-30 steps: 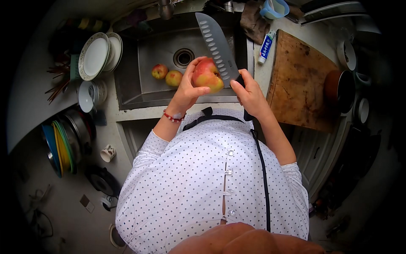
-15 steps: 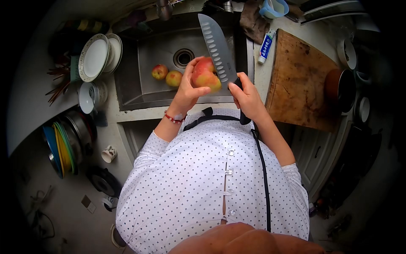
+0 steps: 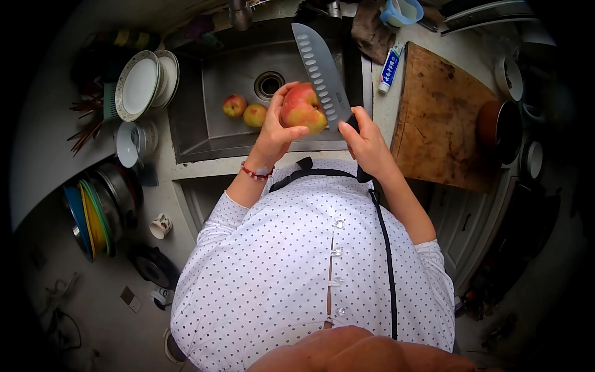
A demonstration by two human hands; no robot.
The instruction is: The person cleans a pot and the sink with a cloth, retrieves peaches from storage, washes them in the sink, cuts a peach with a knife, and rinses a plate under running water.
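My left hand (image 3: 277, 130) is wrapped round a red and yellow apple (image 3: 302, 109) above the near side of the sink. In my right hand (image 3: 368, 146) is the black handle of a kitchen knife (image 3: 321, 68). Its broad, dimpled blade points up and away, with the lower part right against the apple's right side. Whether the edge has entered the skin I cannot tell. Two smaller apples, one mostly red (image 3: 234, 105) and one yellower (image 3: 255, 115), lie in the metal sink (image 3: 217, 74) left of my left hand.
Right of the sink lies a worn wooden cutting board (image 3: 434, 111) with a brown pot (image 3: 498, 131) on its right side. A toothpaste tube (image 3: 390, 68) is beside the board. White plates (image 3: 137, 85) and a bowl (image 3: 127, 144) stand at the left. A faucet (image 3: 240, 13) is behind.
The apple has turned slightly in my left hand. My right hand and the knife have shifted slightly to the right and down.
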